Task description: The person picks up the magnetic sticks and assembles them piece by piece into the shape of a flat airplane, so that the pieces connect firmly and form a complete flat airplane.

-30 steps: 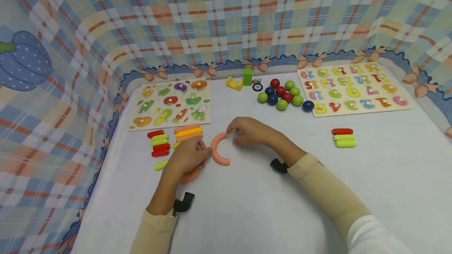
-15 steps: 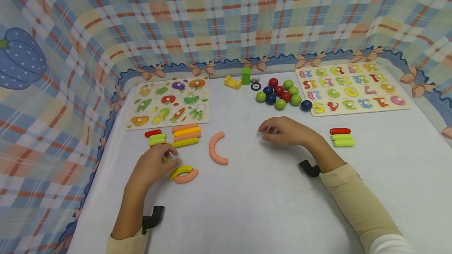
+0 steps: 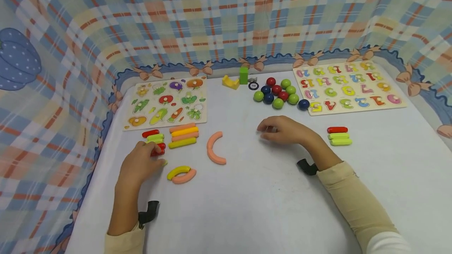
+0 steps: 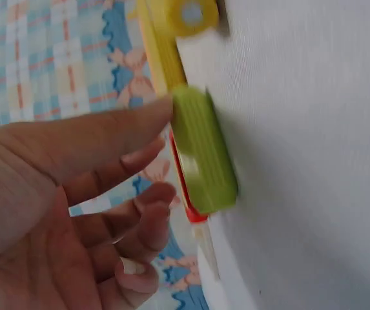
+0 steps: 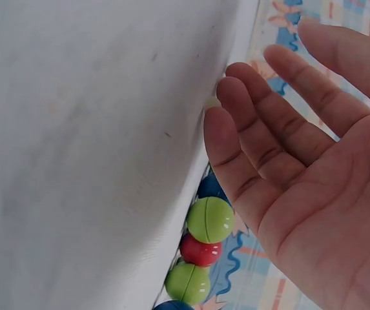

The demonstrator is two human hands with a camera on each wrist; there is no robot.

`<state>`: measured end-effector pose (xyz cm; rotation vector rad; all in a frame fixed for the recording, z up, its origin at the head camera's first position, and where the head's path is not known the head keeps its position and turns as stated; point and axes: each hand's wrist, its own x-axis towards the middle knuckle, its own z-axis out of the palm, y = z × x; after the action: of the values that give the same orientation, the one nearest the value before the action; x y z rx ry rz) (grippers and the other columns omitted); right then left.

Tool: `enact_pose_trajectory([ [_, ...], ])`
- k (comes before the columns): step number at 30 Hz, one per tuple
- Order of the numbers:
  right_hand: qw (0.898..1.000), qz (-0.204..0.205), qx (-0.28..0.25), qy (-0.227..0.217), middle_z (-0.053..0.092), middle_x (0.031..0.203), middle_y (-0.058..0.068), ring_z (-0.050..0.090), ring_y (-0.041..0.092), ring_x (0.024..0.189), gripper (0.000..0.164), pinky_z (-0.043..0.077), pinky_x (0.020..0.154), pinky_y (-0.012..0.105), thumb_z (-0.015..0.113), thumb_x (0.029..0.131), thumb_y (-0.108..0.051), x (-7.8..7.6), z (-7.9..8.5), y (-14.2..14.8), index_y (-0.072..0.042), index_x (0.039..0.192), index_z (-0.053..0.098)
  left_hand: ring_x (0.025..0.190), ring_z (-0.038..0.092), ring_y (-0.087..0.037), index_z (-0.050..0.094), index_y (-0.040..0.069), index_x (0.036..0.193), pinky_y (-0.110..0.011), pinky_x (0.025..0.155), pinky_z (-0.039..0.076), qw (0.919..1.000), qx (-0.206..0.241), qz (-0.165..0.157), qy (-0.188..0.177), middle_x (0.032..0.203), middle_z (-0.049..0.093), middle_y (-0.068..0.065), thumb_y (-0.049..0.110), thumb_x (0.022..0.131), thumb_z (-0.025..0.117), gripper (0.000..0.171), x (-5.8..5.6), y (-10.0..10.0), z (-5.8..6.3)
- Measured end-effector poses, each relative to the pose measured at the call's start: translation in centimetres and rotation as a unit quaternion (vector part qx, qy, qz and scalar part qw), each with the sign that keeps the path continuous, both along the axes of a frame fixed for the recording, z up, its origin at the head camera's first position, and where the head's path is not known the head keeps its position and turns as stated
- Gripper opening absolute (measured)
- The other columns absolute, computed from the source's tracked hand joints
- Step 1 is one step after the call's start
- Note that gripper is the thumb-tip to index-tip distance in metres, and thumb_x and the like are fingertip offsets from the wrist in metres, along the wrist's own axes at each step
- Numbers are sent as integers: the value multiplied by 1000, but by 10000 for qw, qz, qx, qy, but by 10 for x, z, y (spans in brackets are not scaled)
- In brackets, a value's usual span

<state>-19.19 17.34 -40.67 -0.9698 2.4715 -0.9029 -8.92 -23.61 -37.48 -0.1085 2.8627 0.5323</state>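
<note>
In the head view my left hand (image 3: 137, 164) hovers at the left group of short sticks, fingers loosely bent. A lime-green stick (image 4: 204, 152) fills the middle of the left wrist view; the thumb tip is at its upper end, while the other fingers are apart from it. Whether the thumb touches it I cannot tell. Red sticks (image 3: 159, 149) lie partly under the fingers. My right hand (image 3: 284, 130) is relaxed above the white table, holding nothing. Two curved pink pieces (image 3: 214, 154) form an arc between the hands. A yellow curved piece (image 3: 177, 171) and a pink one (image 3: 185, 177) make an oval.
Long straight sticks (image 3: 183, 136) lie below the vegetable puzzle board (image 3: 166, 103). Red, green and blue balls (image 3: 277, 103) cluster near the number puzzle board (image 3: 353, 87). A green block (image 3: 243, 76) and yellow block (image 3: 230, 82) stand at the back. Short sticks (image 3: 339, 136) lie at right.
My left hand has left the pink arc and moved left to the short sticks. My right hand drew back to the right, then stayed nearly still. The pink arc stays on the table.
</note>
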Motion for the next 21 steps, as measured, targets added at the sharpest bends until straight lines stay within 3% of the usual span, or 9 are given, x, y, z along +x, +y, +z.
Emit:
enact_pose_trajectory([
  [2,10000,-19,-3,-36,61,99,-3,53,13,84,24,45,77,31,61,86,-20,0,0,0,-10,108,63,88,48,-28,61,7,99,-45,76,43,9994,75,203,-281,96,52,-12,27,73,75,36,-1,-6,0],
  [7,9999,-72,-8,-83,61,100,-3,53,13,86,24,45,78,32,61,86,-20,0,-1,1,-11,108,63,84,48,-25,63,7,95,-40,72,44,9956,256,175,-889,89,55,-8,27,69,78,36,-2,-13,-3],
  [11,10000,-46,-68,-10,60,99,-3,52,13,84,24,45,77,32,61,86,-20,-1,-2,1,-11,107,63,83,48,-25,62,6,95,-41,74,44,9964,173,-7,-831,87,55,-7,15,71,76,30,-2,-13,-4],
  [14,10000,-32,-86,21,60,98,-4,52,13,83,24,45,76,31,62,86,-21,-1,-2,2,-11,107,63,83,48,-25,61,7,101,-41,73,44,9971,63,-130,-747,86,55,-6,17,76,73,30,-3,-10,-2],
  [18,10000,-39,-63,-51,60,98,-5,52,13,84,24,45,77,31,62,85,-21,-1,-3,1,-11,107,63,84,48,-25,58,7,111,-40,72,44,9974,162,-112,-692,89,56,-7,22,79,69,37,-6,-4,-2],
  [21,9999,-48,-46,-89,60,98,-4,52,13,85,24,45,77,31,62,85,-21,-1,-4,0,-11,107,63,85,48,-26,58,6,109,-42,75,44,9974,249,-30,-681,91,57,-8,17,79,69,34,-9,1,-4],
])
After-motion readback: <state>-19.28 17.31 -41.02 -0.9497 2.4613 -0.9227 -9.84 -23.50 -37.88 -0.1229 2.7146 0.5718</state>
